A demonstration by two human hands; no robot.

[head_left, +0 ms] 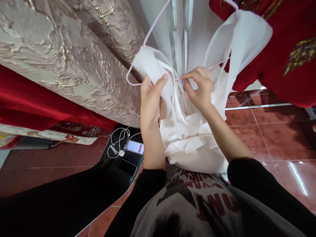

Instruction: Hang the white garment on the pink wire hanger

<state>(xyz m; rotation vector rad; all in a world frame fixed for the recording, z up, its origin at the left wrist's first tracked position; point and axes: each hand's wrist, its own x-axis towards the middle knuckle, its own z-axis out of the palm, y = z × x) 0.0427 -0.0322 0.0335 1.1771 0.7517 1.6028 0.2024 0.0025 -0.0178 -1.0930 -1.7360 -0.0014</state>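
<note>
A sheer white garment (184,131) hangs in loose folds in front of me, its lower part bunched near my lap. It is draped over a thin pink hanger (153,28), whose lower bar runs across behind the cloth and my right hand. My left hand (153,95) is closed on the white fabric at the left shoulder, thumb on top. My right hand (198,85) pinches the hanger's bar between thumb and index finger, close to a narrow white strap (178,102). The far ends of the hanger leave the picture at the top.
Embossed beige fabric (86,62) hangs at the left, with red cloth (41,98) below. More red cloth (291,42) hangs at the right. A black bench (98,177) holds a lit phone (135,147), a dark phone (127,167) and white earphones (120,152). Red tiles (276,138) cover the floor.
</note>
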